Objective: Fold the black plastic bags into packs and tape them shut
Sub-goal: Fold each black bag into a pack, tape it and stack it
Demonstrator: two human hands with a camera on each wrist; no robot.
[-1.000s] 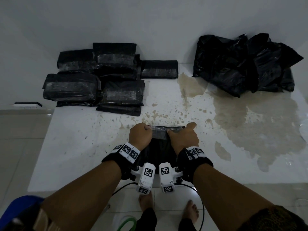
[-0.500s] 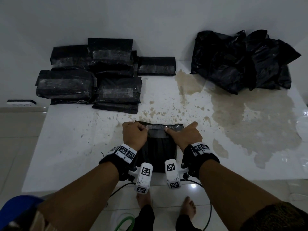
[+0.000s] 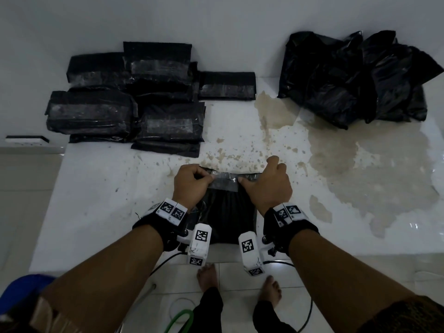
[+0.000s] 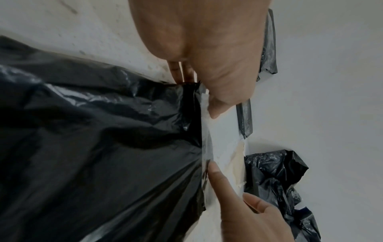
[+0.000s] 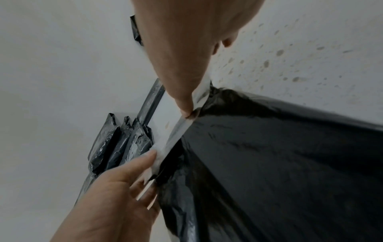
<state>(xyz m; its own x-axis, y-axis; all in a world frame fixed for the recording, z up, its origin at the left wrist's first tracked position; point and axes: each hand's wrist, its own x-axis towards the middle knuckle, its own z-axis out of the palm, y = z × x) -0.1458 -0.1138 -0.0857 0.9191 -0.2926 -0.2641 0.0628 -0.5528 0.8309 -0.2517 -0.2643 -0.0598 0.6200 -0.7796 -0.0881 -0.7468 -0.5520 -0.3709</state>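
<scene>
Left fingers: left hand [image 3: 192,186] curled at the far left corner of the folded black bag [image 3: 225,212]; thumb lies on the strip of clear tape [image 3: 223,181], the other fingers tucked over the bag's far edge. Left wrist view shows the thumb tip pressed on the tape [image 4: 207,147] and two fingertips past the bag edge.
Right fingers: right hand [image 3: 266,186] curled at the far right corner; thumb tip [image 3: 241,180] points inward onto the tape end, knuckles raised above the table. Right wrist view shows thumb and a fingertip pinching the tape [image 5: 182,129] at the bag's [image 5: 290,163] edge.
Grip: both hands hold bag and tape together; neither is spread wide.
Bag in work: folded flat into a rough rectangle, lying on the white table [image 3: 108,200] at the near edge, between the two wrists. Its near end reaches the table's front edge.
Tape: runs crosswise along the bag's far edge, spanning thumb to thumb, wrinkled and glossy.
Finished packs [image 3: 125,102]: taped black packs stacked in a cluster at far left of the table, against the wall; one lone pack [image 3: 227,86] just to their right.
Loose bags [image 3: 355,78]: crumpled black heap at far right, well apart from the hands.
Table surface: tan stain [image 3: 360,164] spread over the right half, with spatter in the middle just beyond the bag.
Floor: pale tiles, bare feet [image 3: 206,277] below the table edge, green hose loop [image 3: 179,320] near them.
</scene>
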